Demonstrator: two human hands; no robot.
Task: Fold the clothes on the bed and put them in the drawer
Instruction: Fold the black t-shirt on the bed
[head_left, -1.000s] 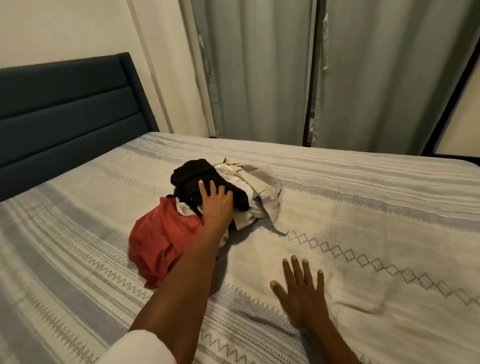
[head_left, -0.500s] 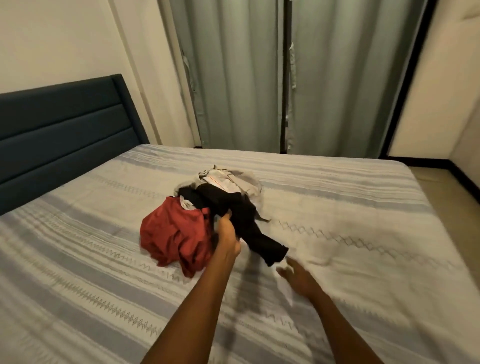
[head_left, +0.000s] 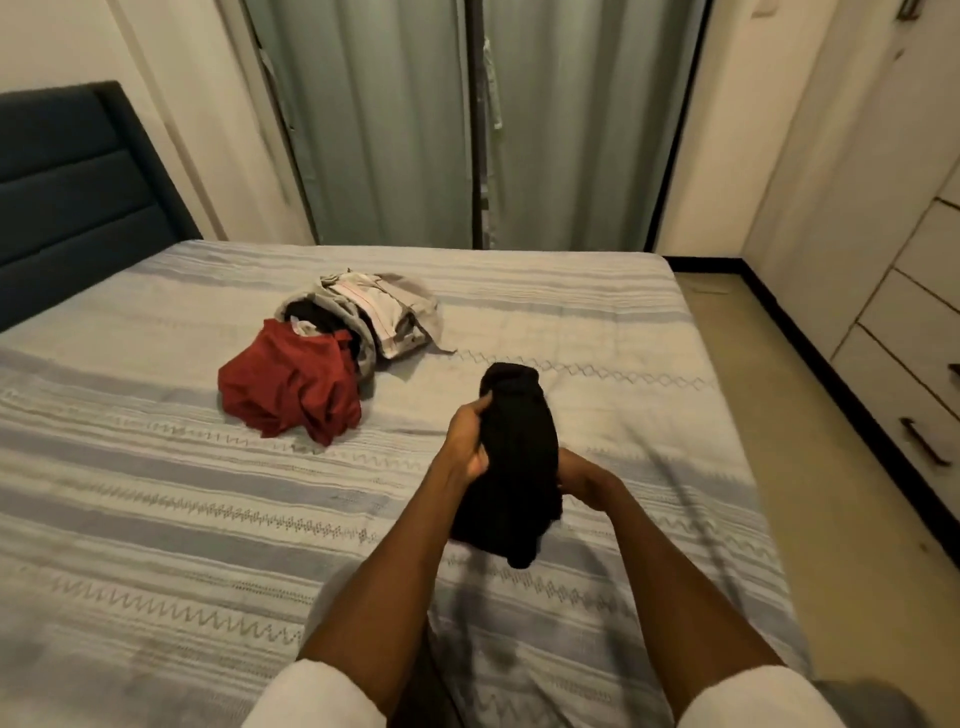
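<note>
Left hand (head_left: 467, 441) curled round upper part of black garment (head_left: 511, 467); right hand (head_left: 584, 480) gripping its lower right edge, fingers mostly hidden behind cloth. Garment bunched, held up off bed (head_left: 156, 493), tail hanging down. Beyond garment, toward headboard (head_left: 67, 197): red garment (head_left: 291, 384) crumpled on bed, touching grey-and-white pile (head_left: 379, 312) just behind it. Right of bed: strip of floor (head_left: 831, 493), then drawers (head_left: 914, 332), closed. Curtains (head_left: 415, 119) past far edge of bed.

Two hands (head_left: 467, 441), one black garment (head_left: 514, 467), one red garment (head_left: 291, 384), one beige garment (head_left: 384, 312), four drawers (head_left: 904, 322)
</note>
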